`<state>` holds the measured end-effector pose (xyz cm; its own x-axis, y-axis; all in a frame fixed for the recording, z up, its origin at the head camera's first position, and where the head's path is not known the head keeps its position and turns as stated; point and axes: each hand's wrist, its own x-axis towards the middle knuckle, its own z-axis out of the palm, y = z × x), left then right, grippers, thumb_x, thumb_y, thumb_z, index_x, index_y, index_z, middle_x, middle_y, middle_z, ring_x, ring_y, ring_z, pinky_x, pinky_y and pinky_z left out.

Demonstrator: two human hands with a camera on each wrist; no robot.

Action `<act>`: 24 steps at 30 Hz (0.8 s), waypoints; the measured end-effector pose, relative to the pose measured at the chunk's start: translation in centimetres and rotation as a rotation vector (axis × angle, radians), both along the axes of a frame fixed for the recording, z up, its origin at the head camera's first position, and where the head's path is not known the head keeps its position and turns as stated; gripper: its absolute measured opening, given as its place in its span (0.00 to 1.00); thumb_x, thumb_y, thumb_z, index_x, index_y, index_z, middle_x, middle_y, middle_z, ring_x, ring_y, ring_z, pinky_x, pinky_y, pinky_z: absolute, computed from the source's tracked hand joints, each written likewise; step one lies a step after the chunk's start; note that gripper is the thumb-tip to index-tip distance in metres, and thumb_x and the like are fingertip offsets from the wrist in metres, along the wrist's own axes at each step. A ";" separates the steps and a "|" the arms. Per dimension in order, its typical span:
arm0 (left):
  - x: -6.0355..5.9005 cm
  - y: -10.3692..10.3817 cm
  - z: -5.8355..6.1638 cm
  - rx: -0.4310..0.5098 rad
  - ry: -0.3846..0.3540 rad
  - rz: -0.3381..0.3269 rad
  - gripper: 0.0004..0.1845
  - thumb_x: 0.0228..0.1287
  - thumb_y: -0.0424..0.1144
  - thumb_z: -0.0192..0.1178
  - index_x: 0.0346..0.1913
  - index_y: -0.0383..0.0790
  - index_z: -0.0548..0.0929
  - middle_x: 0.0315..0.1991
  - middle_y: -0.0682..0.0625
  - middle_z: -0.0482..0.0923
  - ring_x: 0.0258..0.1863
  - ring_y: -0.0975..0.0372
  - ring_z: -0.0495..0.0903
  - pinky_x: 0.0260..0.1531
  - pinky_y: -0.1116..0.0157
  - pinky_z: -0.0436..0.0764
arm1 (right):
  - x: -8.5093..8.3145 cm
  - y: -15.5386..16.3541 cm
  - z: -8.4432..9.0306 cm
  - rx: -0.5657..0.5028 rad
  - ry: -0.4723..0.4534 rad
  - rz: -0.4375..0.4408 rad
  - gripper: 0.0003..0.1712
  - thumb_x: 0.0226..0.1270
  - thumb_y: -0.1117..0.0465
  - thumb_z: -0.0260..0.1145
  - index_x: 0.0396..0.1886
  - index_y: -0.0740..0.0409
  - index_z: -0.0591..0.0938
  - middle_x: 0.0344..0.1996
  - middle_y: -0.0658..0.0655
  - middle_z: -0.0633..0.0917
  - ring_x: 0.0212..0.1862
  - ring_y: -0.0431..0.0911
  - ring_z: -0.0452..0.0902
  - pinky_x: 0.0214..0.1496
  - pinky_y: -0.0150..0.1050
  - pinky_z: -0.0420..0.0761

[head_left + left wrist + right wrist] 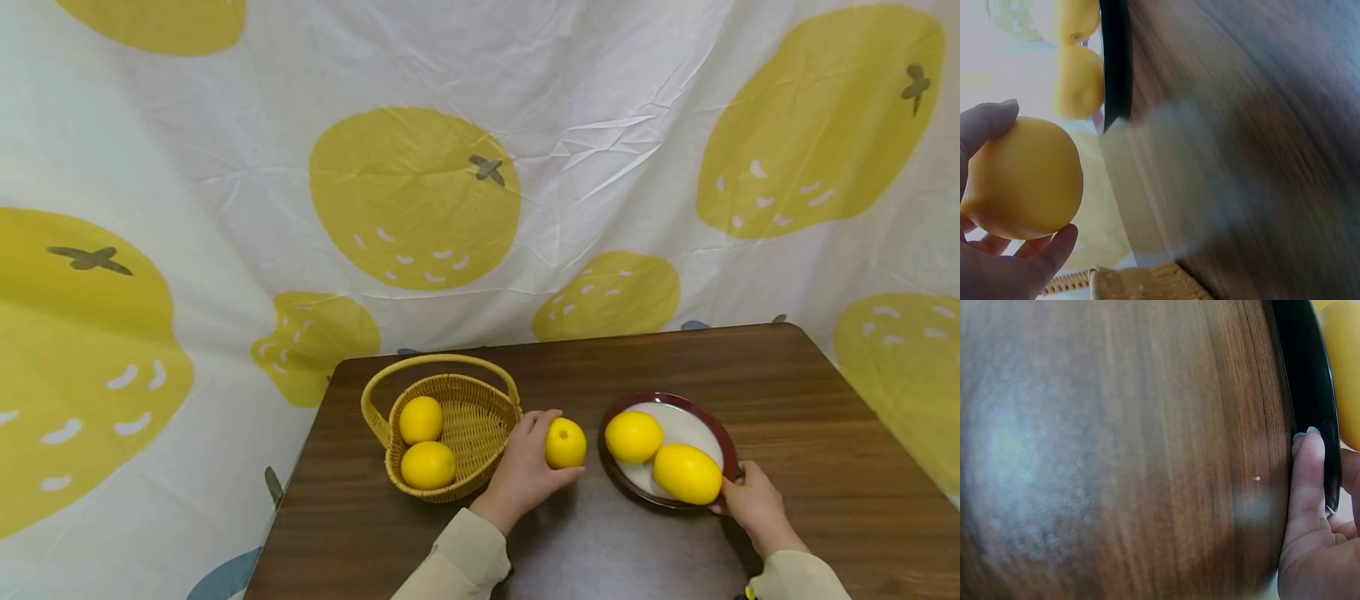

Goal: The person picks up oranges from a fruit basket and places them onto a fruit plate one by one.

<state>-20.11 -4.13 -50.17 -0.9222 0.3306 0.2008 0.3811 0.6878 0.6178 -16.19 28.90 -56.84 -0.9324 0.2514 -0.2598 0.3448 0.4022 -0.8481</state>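
Note:
My left hand point(525, 467) holds a yellow lemon point(566, 443) over the table, between the basket and the plate; in the left wrist view the thumb and fingers curl round the lemon point(1029, 178). My right hand point(756, 507) grips the near right rim of a round plate point(611, 462), white inside with a dark red edge. In the right wrist view its fingers lie along the plate's dark outer side point(1310, 381). Two lemons rest on the plate, one toward the left point(633, 437) and one by the right hand point(687, 474).
A wicker basket point(480, 425) with a tall handle stands left of my left hand. Inside it, at the left, are two lemons, a rear one point(421, 419) and a front one point(428, 465). A lemon-print cloth point(585, 208) hangs behind the dark wooden table point(817, 417).

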 end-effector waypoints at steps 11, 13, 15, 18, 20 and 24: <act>0.2 1.9 -0.7 -0.013 -0.038 -0.023 0.42 0.52 0.50 0.78 0.70 0.49 0.70 0.63 0.47 0.71 0.59 0.53 0.74 0.54 0.57 0.80 | 0.0 -0.1 0.0 0.000 0.002 -0.001 0.27 0.73 0.62 0.56 0.60 0.78 0.62 0.32 0.61 0.79 0.24 0.38 0.82 0.30 0.30 0.82; 0.2 2.1 -0.9 -0.022 -0.038 -0.024 0.42 0.52 0.50 0.77 0.70 0.49 0.70 0.64 0.47 0.71 0.59 0.53 0.74 0.55 0.56 0.80 | 0.0 -0.1 0.0 0.003 0.002 0.000 0.27 0.73 0.62 0.56 0.60 0.79 0.62 0.32 0.61 0.79 0.24 0.38 0.82 0.30 0.30 0.82; 0.2 2.3 -0.9 -0.029 -0.040 -0.027 0.43 0.52 0.51 0.77 0.70 0.48 0.70 0.63 0.47 0.71 0.59 0.53 0.74 0.56 0.56 0.80 | 0.1 -0.1 -0.1 0.006 0.001 0.001 0.27 0.74 0.62 0.56 0.60 0.79 0.62 0.32 0.62 0.79 0.24 0.38 0.82 0.30 0.30 0.82; 0.2 2.5 -1.0 -0.033 -0.040 -0.032 0.43 0.52 0.51 0.78 0.70 0.49 0.70 0.63 0.47 0.71 0.59 0.54 0.75 0.57 0.56 0.79 | 0.1 0.0 -0.2 0.010 0.005 0.005 0.27 0.74 0.62 0.56 0.60 0.79 0.62 0.32 0.62 0.79 0.23 0.38 0.82 0.30 0.30 0.82; 0.1 2.7 -1.0 -0.034 -0.039 -0.038 0.43 0.52 0.51 0.78 0.70 0.49 0.70 0.63 0.47 0.71 0.58 0.54 0.75 0.57 0.57 0.79 | 0.1 0.0 -0.2 0.011 0.008 0.004 0.26 0.73 0.62 0.56 0.60 0.79 0.62 0.32 0.61 0.79 0.23 0.38 0.82 0.30 0.30 0.81; 0.0 3.1 -1.1 -0.027 -0.036 -0.052 0.43 0.52 0.52 0.78 0.70 0.50 0.70 0.63 0.47 0.71 0.58 0.54 0.74 0.57 0.57 0.79 | 0.0 0.0 -0.1 0.003 0.013 0.003 0.26 0.73 0.62 0.56 0.59 0.79 0.62 0.32 0.61 0.79 0.24 0.39 0.82 0.30 0.30 0.82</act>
<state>-20.11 -1.02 -51.28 -0.9102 0.3829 0.1578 0.3942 0.6843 0.6134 -16.16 28.94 -56.93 -0.9364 0.2490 -0.2471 0.3326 0.4059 -0.8513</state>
